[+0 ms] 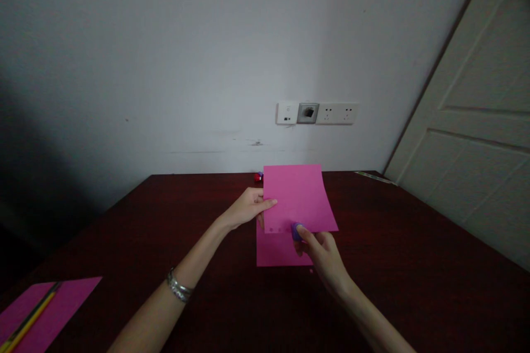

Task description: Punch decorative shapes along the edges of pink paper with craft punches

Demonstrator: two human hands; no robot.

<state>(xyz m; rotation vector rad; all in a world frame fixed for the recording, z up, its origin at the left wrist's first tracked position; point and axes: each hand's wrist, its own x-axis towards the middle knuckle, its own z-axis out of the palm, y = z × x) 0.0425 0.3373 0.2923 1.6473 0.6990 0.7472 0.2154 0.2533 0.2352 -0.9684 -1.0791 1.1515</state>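
Grasping raised pink sheet [296, 193]: left hand [249, 207] | grip of right hand [325, 252] is clasping purple punch [294, 233] at sheet's near edge

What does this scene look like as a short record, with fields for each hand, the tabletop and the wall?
Left hand: grips the left edge of the raised pink sheet, thumb on top
Left wrist: silver-coloured bracelet
Right hand: holds a small purple tool at that sheet's near edge
Tabletop: dark red; lower pink sheet beneath the raised one; third pink sheet at lower left, yellow stick on it
Wall: row of socket plates
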